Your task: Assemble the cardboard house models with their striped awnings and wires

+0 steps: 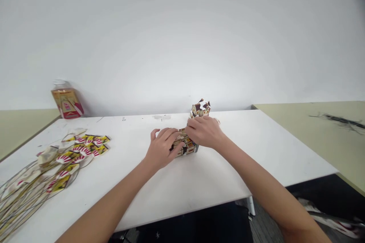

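Observation:
A small cardboard model building point(188, 148), cream with printed windows and brown trim, stands near the middle of the white table. Around its left end is my left hand point(163, 147), thumb along the front and fingers across the top. My right hand point(203, 132) is closed at the upper right side of the model, and its fingertips hide what they pinch. Just behind that hand rises a tower-like part point(200, 110) with a jagged dark top. Whether this tower is joined to the lower building cannot be made out.
On the left of the white table point(128, 190) lies a heap of yellow, red and white tags point(85, 148) with long strings. A bottle of amber liquid point(67, 100) stands at the back left against the wall. Dark thin strands point(346, 121) lie on the pale surface at right.

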`<action>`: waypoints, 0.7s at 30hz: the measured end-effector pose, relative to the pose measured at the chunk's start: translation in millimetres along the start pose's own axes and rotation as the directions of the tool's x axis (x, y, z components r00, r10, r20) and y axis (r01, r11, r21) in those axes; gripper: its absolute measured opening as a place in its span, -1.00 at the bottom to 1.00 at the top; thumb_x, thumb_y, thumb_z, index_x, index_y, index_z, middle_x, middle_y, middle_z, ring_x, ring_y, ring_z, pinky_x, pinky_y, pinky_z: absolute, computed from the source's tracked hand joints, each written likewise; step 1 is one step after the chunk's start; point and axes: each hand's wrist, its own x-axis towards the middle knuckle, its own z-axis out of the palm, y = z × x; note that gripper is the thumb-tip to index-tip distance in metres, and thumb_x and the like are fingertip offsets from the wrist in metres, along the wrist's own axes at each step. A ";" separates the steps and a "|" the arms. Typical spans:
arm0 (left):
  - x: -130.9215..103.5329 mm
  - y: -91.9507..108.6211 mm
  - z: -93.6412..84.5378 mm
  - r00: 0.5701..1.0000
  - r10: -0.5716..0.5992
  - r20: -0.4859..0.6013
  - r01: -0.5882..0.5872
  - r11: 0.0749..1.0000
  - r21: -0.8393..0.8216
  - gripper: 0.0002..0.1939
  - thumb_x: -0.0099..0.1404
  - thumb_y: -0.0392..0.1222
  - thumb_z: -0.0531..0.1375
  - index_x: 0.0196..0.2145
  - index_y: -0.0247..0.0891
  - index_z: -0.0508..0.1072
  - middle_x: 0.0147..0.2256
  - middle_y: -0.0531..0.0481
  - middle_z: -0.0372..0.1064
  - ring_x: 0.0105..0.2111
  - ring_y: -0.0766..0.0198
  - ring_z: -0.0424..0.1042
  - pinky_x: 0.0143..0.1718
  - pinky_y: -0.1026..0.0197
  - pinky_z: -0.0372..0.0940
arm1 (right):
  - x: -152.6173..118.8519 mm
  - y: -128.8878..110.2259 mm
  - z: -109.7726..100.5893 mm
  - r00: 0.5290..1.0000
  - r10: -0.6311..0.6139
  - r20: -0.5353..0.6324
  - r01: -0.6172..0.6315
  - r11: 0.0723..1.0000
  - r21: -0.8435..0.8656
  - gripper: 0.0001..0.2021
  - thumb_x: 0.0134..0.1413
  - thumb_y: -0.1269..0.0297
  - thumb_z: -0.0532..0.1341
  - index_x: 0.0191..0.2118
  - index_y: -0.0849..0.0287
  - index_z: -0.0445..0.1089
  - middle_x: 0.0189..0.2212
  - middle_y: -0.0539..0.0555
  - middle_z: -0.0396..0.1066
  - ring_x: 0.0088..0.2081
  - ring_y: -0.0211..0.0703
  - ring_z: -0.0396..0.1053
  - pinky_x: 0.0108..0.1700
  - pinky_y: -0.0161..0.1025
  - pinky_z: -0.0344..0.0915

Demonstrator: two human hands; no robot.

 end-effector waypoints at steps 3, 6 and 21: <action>0.8 -0.3 -2.5 0.996 -0.044 -0.083 0.042 0.999 -0.033 -0.81 0.30 -0.18 0.10 -0.13 -0.21 0.36 -0.12 -0.06 0.43 -0.12 0.20 0.40 -0.02 0.05 0.01 | 14.3 -13.5 2.2 0.952 -0.080 0.297 0.080 0.997 0.012 -0.78 0.17 0.52 -0.02 -0.37 0.20 0.33 -0.39 0.08 0.28 -0.39 -0.22 0.19 -0.45 -0.24 -0.07; 0.6 -1.7 -2.8 0.992 -0.040 -0.119 0.034 0.998 -0.050 -0.78 0.30 -0.20 0.09 -0.09 -0.21 0.34 -0.10 -0.08 0.42 -0.11 0.19 0.40 -0.01 0.06 0.03 | 27.5 -25.0 5.6 0.885 -0.014 0.465 0.000 1.000 0.031 -0.80 0.14 0.53 0.01 -0.36 0.22 0.35 -0.32 0.14 0.30 -0.31 -0.13 0.24 -0.43 -0.23 0.04; -7.0 -4.1 7.3 0.996 -0.092 0.009 0.092 0.995 -0.035 -0.69 0.31 -0.17 0.02 0.01 -0.19 0.23 -0.02 -0.14 0.35 -0.05 0.12 0.34 0.00 0.01 0.01 | 42.9 -29.5 16.6 0.749 0.308 0.586 -0.377 0.926 -0.004 -0.82 0.06 0.54 0.05 -0.33 0.30 0.39 -0.27 0.22 0.33 -0.28 -0.03 0.38 -0.37 -0.20 0.27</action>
